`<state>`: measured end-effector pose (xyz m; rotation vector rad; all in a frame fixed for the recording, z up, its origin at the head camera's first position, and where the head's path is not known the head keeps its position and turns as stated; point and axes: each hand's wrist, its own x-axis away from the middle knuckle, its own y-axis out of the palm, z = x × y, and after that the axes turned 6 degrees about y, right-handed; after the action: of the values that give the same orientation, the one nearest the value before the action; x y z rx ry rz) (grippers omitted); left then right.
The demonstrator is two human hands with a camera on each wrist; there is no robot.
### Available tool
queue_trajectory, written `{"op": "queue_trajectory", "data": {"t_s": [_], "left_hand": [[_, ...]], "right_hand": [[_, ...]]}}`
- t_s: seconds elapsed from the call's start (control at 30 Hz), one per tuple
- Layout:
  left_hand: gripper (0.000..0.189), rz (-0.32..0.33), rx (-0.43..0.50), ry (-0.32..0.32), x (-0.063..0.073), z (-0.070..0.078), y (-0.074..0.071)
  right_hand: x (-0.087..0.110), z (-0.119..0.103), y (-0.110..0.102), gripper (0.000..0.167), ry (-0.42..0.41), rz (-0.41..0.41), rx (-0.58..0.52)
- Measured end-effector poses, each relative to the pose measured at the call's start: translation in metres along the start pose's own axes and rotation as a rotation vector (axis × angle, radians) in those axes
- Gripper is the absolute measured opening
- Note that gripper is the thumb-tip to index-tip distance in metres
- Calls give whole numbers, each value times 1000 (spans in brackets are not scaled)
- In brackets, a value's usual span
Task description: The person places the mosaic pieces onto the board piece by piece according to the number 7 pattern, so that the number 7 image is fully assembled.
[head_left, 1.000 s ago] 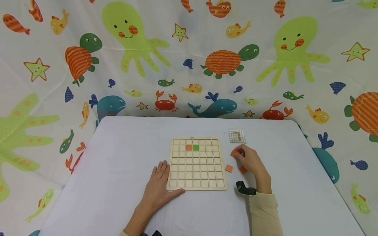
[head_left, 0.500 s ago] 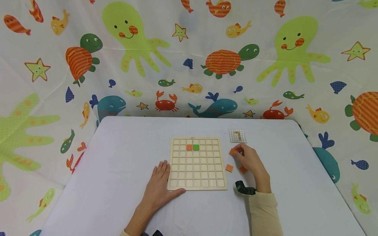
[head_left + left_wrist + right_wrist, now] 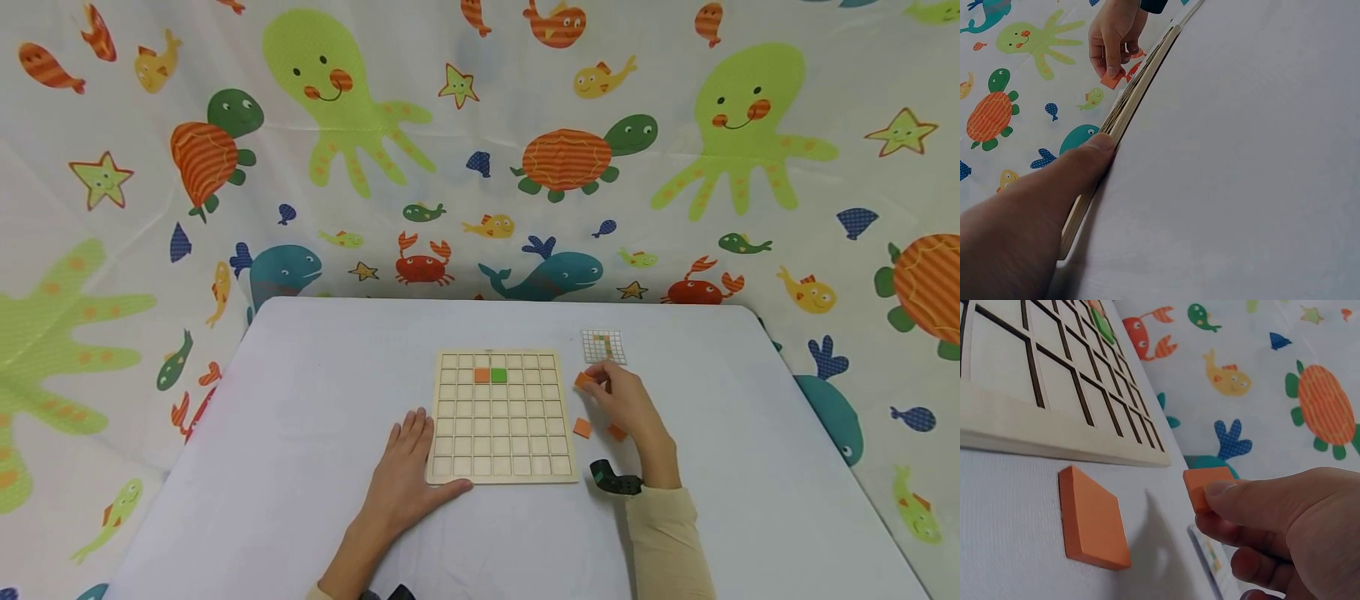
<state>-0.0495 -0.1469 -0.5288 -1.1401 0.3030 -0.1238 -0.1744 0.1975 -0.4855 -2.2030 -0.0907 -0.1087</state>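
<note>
My right hand (image 3: 624, 402) pinches an orange square tile (image 3: 1204, 486) between thumb and fingertips, raised above the table just right of the wooden grid board (image 3: 501, 421). My left hand (image 3: 403, 468) lies with straight fingers along the board's left side, its thumb at the front left corner. In the board's second row sit an orange tile (image 3: 482, 376) and a green tile (image 3: 498, 376), side by side. On the table, a loose orange tile (image 3: 1094, 522) lies close to the board's right edge. Another orange tile (image 3: 617, 432) is partly hidden beneath the right hand.
A small pattern card (image 3: 602, 346) with a printed grid and coloured squares lies beyond the right hand. The white table (image 3: 315, 375) ends at the back against a cloth (image 3: 480, 192) printed with sea animals. A black wrist camera (image 3: 615, 479) sits at the right wrist.
My right hand has moved left and slightly away from me with the orange tile, closer to the board's right edge. The left hand stays in place.
</note>
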Motion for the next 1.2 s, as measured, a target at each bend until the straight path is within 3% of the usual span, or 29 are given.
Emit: {"op": "queue_trajectory", "data": {"t_s": [0.43, 0.73, 1.2], "left_hand": [[116, -5, -1, -5, 0, 0, 2], [116, 7, 15, -6, 1, 0, 1], [116, 8, 15, -4, 2, -2, 3]], "right_hand": [[-4, -16, 7, 24, -22, -21, -45], [-9, -24, 12, 23, -94, -1, -71], [-14, -34, 23, 23, -138, -10, -32]]}}
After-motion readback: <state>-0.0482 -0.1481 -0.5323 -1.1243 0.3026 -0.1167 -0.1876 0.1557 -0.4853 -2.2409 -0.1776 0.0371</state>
